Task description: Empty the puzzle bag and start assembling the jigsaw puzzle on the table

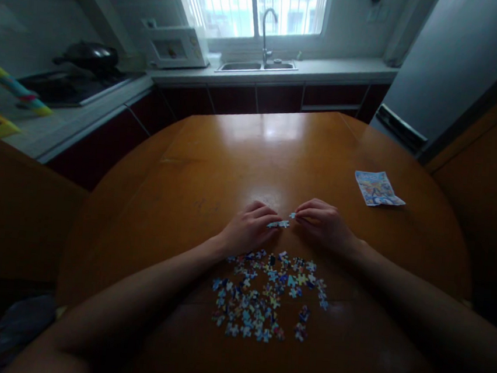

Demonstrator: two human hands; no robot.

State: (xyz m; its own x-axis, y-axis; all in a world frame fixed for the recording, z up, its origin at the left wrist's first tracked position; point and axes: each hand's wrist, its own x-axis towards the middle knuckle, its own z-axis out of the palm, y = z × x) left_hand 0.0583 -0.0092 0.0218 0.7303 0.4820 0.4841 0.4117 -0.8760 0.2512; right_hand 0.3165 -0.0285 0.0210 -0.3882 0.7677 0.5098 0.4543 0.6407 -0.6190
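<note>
Both my hands rest on a round wooden table (215, 166), just beyond a spread of several small loose jigsaw pieces (264, 296). My left hand (248, 227) has its fingers curled and pinches a small jigsaw piece (278, 224) at its fingertips. My right hand (324, 223) is also closed in a pinch on another tiny jigsaw piece (292, 215). The two held pieces sit almost touching between the hands, low over the tabletop.
A printed picture card (378, 188) lies flat on the table at the right. Beyond the table run a kitchen counter with a sink and tap (261, 58), a white microwave (176, 47), a stove with a dark pan (89, 57), and a grey fridge (453, 65).
</note>
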